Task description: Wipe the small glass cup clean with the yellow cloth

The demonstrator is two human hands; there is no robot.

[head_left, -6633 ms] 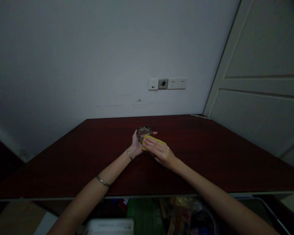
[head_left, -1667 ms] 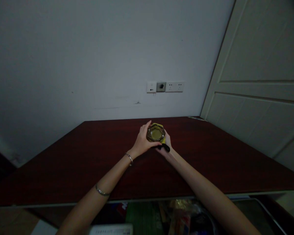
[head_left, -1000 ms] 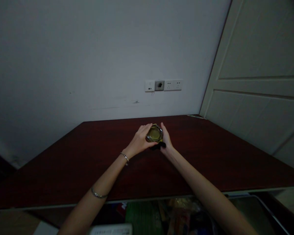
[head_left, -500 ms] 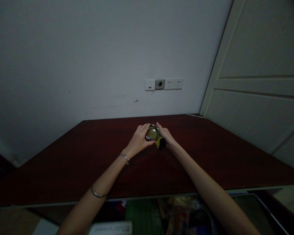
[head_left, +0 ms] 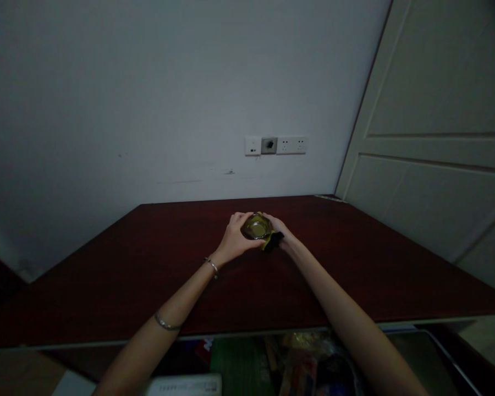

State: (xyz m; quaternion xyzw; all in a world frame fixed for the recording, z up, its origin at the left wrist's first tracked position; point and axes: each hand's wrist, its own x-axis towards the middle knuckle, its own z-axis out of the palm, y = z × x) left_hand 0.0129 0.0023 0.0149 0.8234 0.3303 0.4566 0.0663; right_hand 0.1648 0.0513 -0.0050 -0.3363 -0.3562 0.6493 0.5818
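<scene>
Compared with the earliest frame, the glass dish (head_left: 256, 226) has shifted to the right relative to the wall sockets (head_left: 276, 145), and the right hand (head_left: 278, 226) has gone from its near side round to its right side; the yellow cloth (head_left: 267, 243) has gone with it. The dish is now between the two hands, above the middle of the dark red tabletop (head_left: 169, 269), tilted so its open side faces the camera; cannot tell whether it touches the wood. The left hand (head_left: 233, 236) pinches the dish's left part, fingers along the far rim, thumb along the near edge. The right hand is curled, holding the cloth against the right side and probably the underside; most of its fingers are hidden. A black patch, perhaps the cloth's other face, hangs loose by the right palm. Handling estimate: thick, clear glass, so rigid, rather heavy for its bulk, smooth enough to slip, and liable to chip or crack if dropped. The cloth should be light and limp, offering some friction. Best hold: thumb and fingers across opposite outer walls, with the palm or cloth supporting the base.
</scene>
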